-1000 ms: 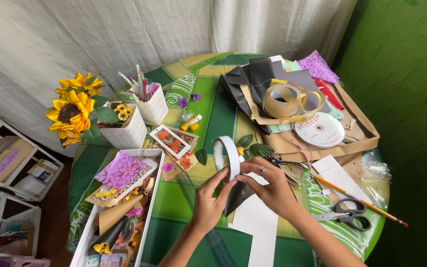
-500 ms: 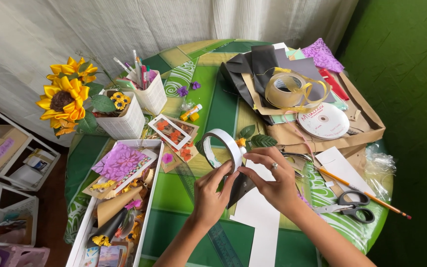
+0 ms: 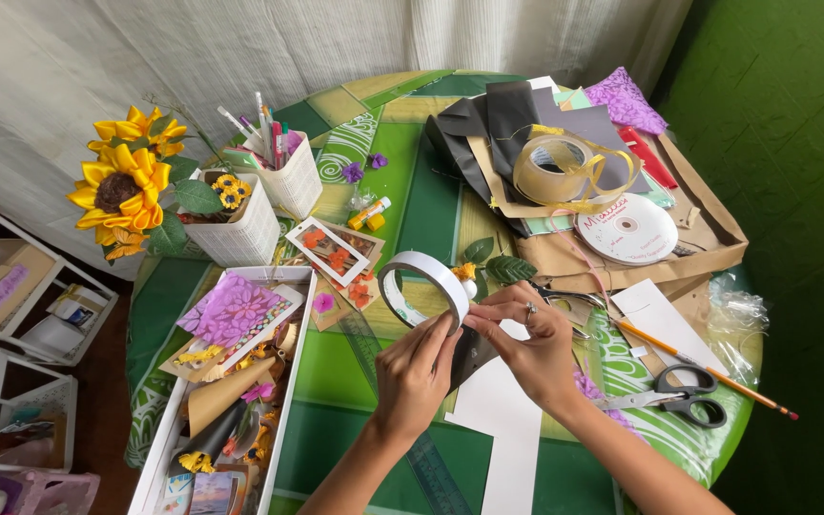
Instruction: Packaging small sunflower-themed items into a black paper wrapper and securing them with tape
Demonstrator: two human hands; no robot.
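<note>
Hands meeting above green tabletop (image 3: 431, 210): left hand (image 3: 414, 374) and right hand (image 3: 526, 345) both pinched shut on curled white paper strip (image 3: 423, 277), looped upward, scissors (image 3: 674, 393) lying nearby.

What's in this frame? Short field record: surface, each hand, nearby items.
surface: round table with green patterned cover
left hand: pinching the white tape roll
right hand: fingers at the roll's lower edge, over a dark paper piece
near right: black-handled scissors, pencil
near left: white tray of paper flowers
far left: sunflower
</note>
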